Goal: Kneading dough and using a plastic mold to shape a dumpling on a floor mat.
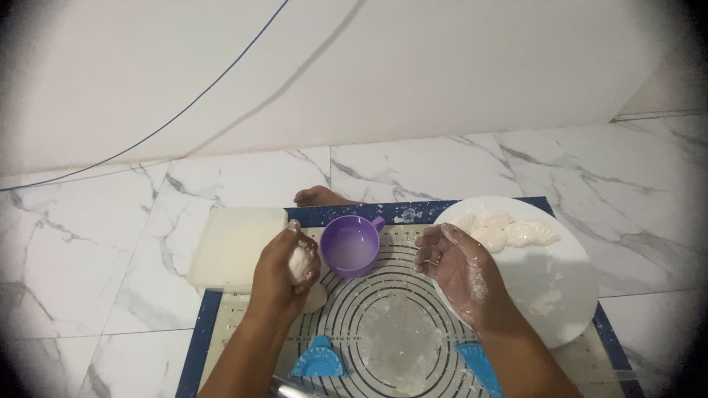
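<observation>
Dough [299, 263] lump is sitting in the left hand [284, 274], fingers curled around it, held up over the left edge of the mat [221, 324]. No filling on it and no fold that I can see, so I'd call that piece barely started.

Going left to right: a shut white box [236, 247] lies on the floor tiles, its near edge overlapping the mat's corner. Just right of the left hand is a purple cup [352, 245] with something pale in it, can't tell if it's water or flour. Low on the mat are two blue dumpling presses: one [318, 360] near the left forearm, the other [481, 366] partly under the right forearm. The middle of the mat is dusted with flour, nothing rolled out there right now.

Right hand [457, 269] is open, palm up, floury, holding nothing, hovering over the near rim of the white plate [560, 295]. A ring shows on one finger.

On the plate's far side there are about four finished dumplings [509, 232], crimped and lined up, with a flour smear nearer the middle. So a handful look done, one piece is in hand, and how much dough remains I can't tell with the box shut. Plenty of room left on the plate.
</observation>
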